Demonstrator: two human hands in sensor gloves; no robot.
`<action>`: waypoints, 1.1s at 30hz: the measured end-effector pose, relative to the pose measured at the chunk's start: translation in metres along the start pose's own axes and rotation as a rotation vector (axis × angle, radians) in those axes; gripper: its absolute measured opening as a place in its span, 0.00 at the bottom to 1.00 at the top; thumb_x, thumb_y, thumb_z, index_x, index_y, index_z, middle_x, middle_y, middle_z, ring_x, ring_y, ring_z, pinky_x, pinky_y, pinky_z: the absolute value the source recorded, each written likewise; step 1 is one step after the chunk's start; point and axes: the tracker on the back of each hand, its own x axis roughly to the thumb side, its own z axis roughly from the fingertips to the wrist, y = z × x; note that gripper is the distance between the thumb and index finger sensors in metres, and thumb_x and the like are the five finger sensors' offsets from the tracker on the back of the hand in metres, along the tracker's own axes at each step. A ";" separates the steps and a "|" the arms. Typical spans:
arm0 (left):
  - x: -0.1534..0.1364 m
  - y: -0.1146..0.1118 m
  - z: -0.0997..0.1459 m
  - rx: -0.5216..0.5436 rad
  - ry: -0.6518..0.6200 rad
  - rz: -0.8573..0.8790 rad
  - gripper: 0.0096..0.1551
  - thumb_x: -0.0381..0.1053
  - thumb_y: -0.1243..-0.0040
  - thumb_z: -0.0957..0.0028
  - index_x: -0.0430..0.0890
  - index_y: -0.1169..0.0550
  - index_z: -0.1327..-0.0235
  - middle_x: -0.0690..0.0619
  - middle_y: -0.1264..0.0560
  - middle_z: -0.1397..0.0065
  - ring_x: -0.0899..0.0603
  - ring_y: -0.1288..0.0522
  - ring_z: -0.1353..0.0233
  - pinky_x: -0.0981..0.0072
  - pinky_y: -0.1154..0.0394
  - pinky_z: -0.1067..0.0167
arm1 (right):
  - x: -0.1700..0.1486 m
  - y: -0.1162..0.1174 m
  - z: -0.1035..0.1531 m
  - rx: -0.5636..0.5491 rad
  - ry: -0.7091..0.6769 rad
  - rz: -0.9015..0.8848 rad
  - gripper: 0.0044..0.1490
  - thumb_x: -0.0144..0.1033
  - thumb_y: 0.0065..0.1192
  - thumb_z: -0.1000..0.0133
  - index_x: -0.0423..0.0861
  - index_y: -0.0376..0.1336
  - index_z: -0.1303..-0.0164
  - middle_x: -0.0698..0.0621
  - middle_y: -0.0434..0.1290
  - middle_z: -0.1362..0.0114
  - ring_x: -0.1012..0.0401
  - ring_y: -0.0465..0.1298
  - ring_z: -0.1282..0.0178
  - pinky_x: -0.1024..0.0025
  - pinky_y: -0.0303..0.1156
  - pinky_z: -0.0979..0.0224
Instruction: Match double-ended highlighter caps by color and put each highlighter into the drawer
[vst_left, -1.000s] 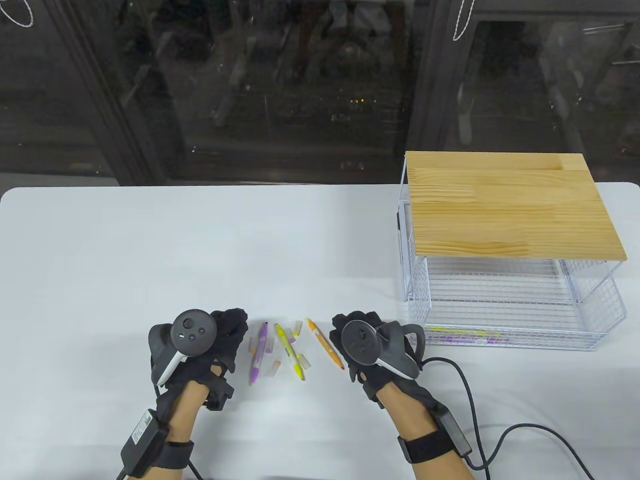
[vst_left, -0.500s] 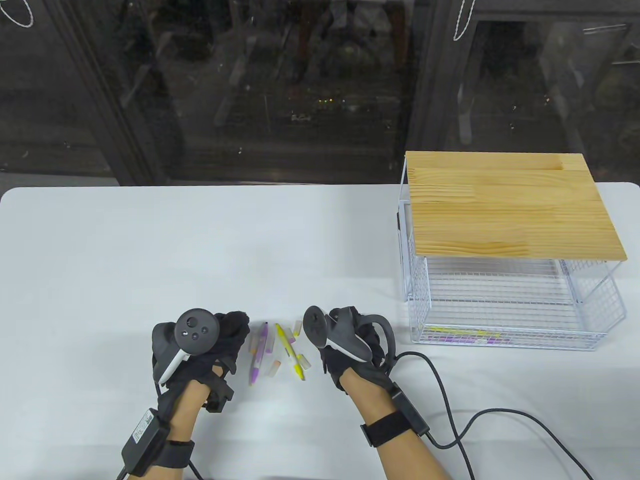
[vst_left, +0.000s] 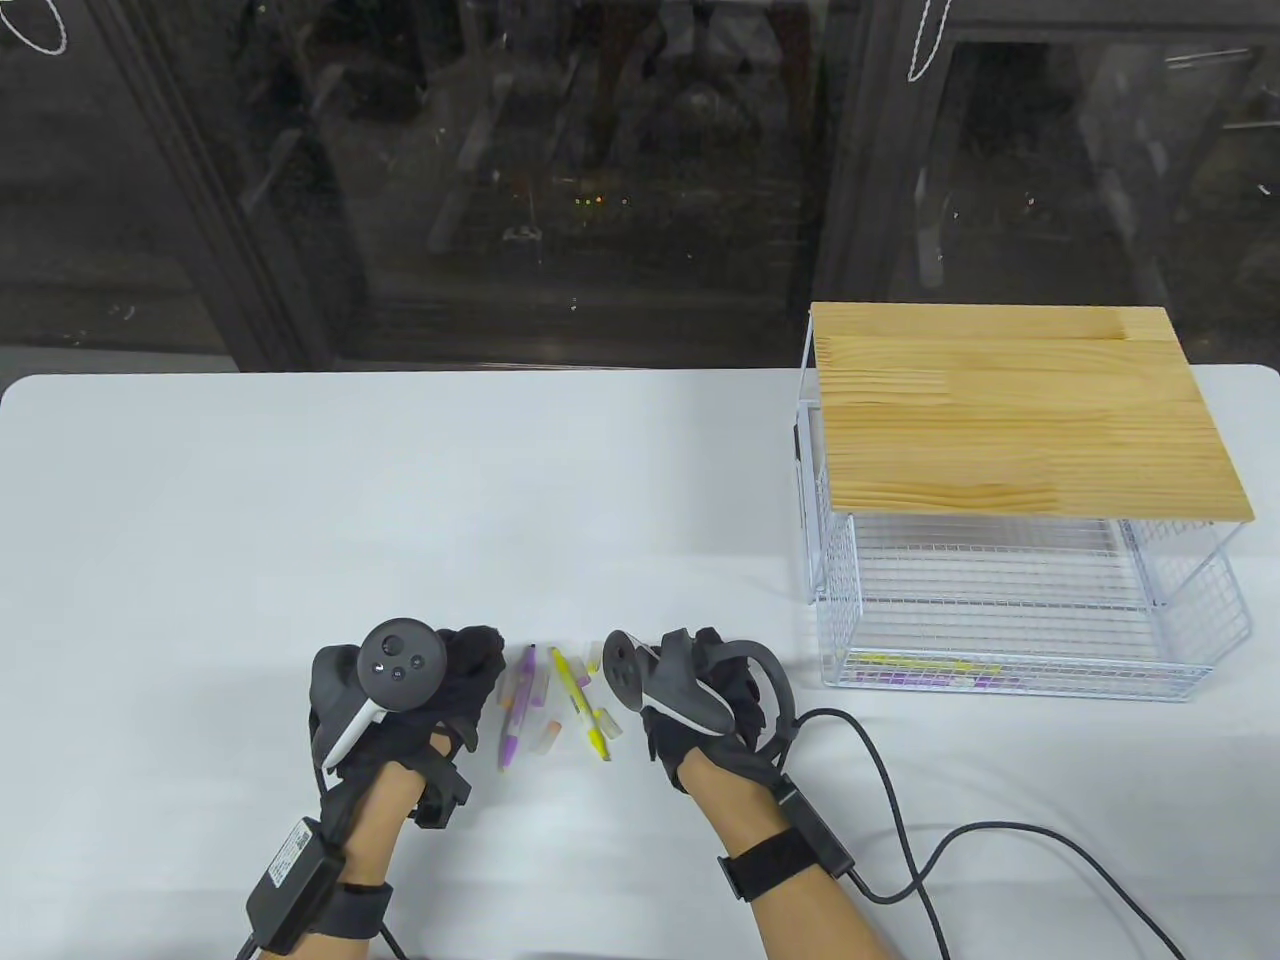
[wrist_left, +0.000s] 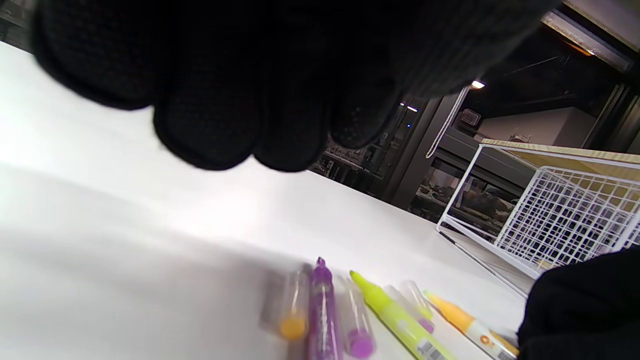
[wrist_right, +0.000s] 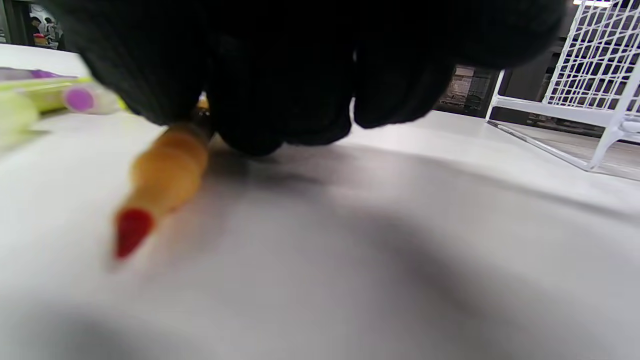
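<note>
Right hand (vst_left: 715, 700) is down on the table (vst_left: 300, 500), fingers curled over the orange highlighter (wrist_right: 167, 175); a firm grip cannot be confirmed. Left hand (vst_left: 410, 700) hovers beside the purple highlighter (vst_left: 517, 708), fingers loosely curled, holding nothing. Yellow highlighter (vst_left: 580, 703) and loose caps (vst_left: 548, 736) lie between the hands. Wire drawer (vst_left: 1020, 620) stands well right.

We see a lab-like recording room: plain white table (vst_left: 400, 480) backed by dark glass-fronted cabinets (vst_left: 500, 180) across the frame's top.
</note>
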 end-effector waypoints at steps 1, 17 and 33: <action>0.000 0.000 0.000 -0.001 0.001 0.000 0.27 0.59 0.39 0.54 0.52 0.15 0.43 0.49 0.14 0.42 0.36 0.15 0.50 0.39 0.20 0.53 | 0.000 0.000 0.000 -0.003 0.005 0.004 0.22 0.57 0.70 0.52 0.54 0.79 0.57 0.53 0.83 0.54 0.50 0.79 0.51 0.60 0.77 0.53; -0.001 0.000 0.000 -0.009 0.011 0.007 0.28 0.59 0.39 0.54 0.52 0.15 0.43 0.49 0.14 0.42 0.36 0.15 0.50 0.39 0.21 0.53 | -0.009 -0.002 0.001 0.083 0.096 0.019 0.27 0.52 0.75 0.53 0.48 0.78 0.50 0.49 0.83 0.49 0.48 0.78 0.48 0.56 0.75 0.49; -0.003 0.001 -0.001 -0.006 0.018 0.016 0.28 0.59 0.39 0.54 0.52 0.15 0.43 0.49 0.14 0.42 0.36 0.15 0.50 0.39 0.21 0.53 | -0.030 -0.016 0.008 -0.007 0.034 -0.093 0.30 0.54 0.73 0.54 0.48 0.72 0.47 0.49 0.79 0.45 0.47 0.75 0.44 0.52 0.73 0.41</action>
